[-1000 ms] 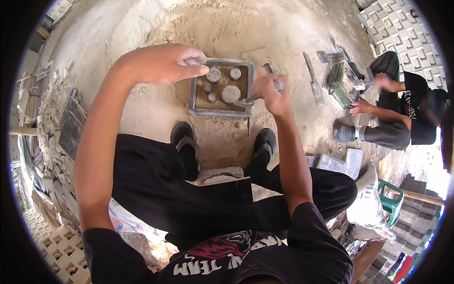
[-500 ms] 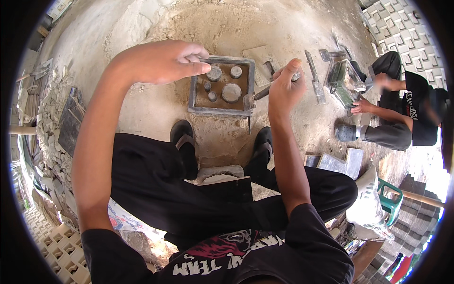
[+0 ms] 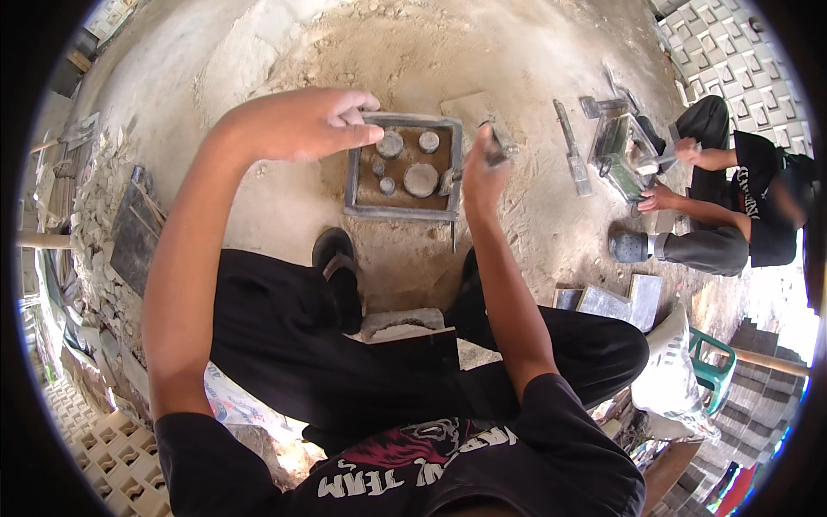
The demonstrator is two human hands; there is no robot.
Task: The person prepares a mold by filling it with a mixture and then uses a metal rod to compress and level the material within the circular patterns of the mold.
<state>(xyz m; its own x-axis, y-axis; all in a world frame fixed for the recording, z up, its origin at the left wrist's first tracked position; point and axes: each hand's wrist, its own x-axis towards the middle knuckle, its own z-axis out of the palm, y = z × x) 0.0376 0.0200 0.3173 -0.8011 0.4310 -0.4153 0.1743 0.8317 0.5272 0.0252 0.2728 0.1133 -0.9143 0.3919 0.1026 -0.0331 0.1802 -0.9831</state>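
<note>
Head-worn fisheye view, looking steeply down and forward over the person's own body
The left of two side-by-side cameras gives an upright, unmirrored picture in a dark round rim; the shirt [image 3: 431, 457] is very near at six o'clock, the left arm [image 3: 183, 258] entering from about half past seven, the right arm [image 3: 515, 302] from half past four, the frame [image 3: 401, 213] farther off toward twelve, bare ground [image 3: 413, 60] beyond it, a co-worker [image 3: 765, 207] smaller and sideways between two and three, and blocks [image 3: 732, 73] curving along the rim at two.
</note>
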